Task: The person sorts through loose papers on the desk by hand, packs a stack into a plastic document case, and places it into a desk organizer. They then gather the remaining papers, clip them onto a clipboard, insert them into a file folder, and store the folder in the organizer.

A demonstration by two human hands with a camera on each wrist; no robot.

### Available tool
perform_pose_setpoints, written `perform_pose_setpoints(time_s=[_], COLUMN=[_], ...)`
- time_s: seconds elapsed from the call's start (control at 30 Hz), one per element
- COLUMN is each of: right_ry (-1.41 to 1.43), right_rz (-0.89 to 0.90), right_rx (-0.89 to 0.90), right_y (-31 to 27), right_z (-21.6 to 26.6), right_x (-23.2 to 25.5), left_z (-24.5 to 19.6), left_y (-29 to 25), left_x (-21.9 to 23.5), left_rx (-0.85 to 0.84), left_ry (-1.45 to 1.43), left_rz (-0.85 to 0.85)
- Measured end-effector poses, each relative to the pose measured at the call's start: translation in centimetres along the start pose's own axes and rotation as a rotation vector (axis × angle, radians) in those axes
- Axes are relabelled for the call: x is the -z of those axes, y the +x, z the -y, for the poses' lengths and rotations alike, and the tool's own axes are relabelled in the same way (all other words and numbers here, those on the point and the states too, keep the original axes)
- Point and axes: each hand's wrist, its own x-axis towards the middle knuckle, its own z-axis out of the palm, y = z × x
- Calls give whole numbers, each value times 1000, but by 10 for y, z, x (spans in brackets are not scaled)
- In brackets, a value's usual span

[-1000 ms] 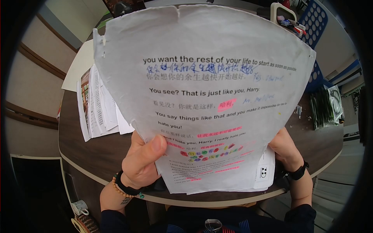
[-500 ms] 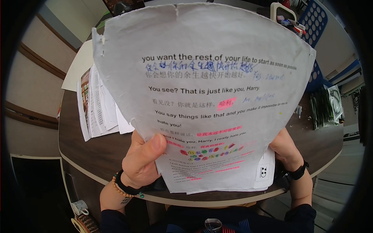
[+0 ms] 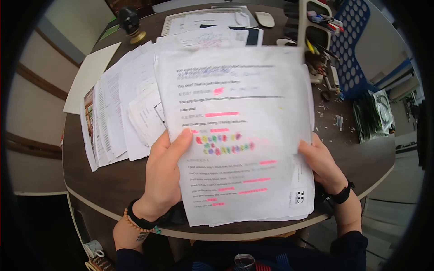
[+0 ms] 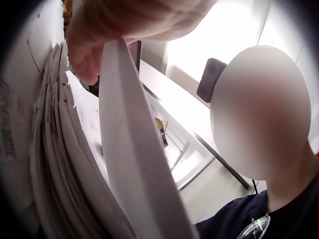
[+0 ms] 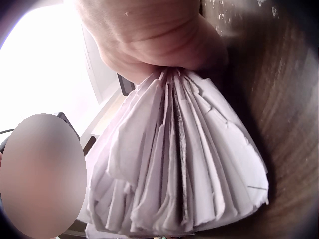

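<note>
A stack of printed sheets (image 3: 235, 180), its top page marked with pink highlighter and coloured dots, is held in front of me in the head view. My left hand (image 3: 163, 176) grips its left edge, thumb on the top page. In the left wrist view that hand's fingers hold a pale sheet (image 4: 127, 139), apart from the thicker layers of paper (image 4: 65, 129) beside it. My right hand (image 3: 322, 166) pinches the right edge, its thumb on top. In the right wrist view the ends of the sheets (image 5: 174, 164) fan out below the hand.
More loose papers (image 3: 108, 117) spread over the left of the dark desk (image 3: 357, 149). Behind the stack are a keyboard (image 3: 174, 25) and a mouse (image 3: 265, 19). A pen organiser (image 3: 316, 38), paper scraps and plastic packets (image 3: 377, 117) stand or lie at the right.
The upper part of the stack has tipped down and away from my face, so the desk behind now shows. Both hands keep their hold on the edges.
</note>
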Motion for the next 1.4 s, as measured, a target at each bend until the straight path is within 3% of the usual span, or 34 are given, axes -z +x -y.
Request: perform_pose_setpoints(time_s=[0.13,0.37,0.57,0.63,0.73,0.77,0.83,0.87,0.93,1.07,1.2,1.3,1.4], right_ry=[-7,-30,-91,-166,-74,-84,-101,-104,-116,-124,-101,-68,-61], right_rz=[27,135,172,190,225,233,249,242,247,268,286,295,321], right_rx=[-70,-80,7,45,111,94,80,77,77,188,307,330,230], right_y=[3,4,3,3,4,4,3,2,0,-1,-8,-10,-11], right_z=[3,7,7,6,4,4,5,6,7,8,11,5,8], right_x=[2,4,2,2,3,4,4,3,2,3,-3,-4,-2], left_z=[7,12,22,20,18,19,22,20,17,19,8,1,0], left_y=[6,8,8,11,13,15,17,17,17,18,14,4,-1], left_x=[-2,-3,-6,-6,-4,0,11,9,4,4,-3,-8,-5], left_rx=[-45,-90,-169,-206,-289,-297,-404,-413,-240,-283,-238,-242,-222], left_ry=[241,310,465,592,692,693,875,873,517,539,291,205,194], left_rz=[-50,-50,107,238,249,245,12,1,104,55,54,90,118])
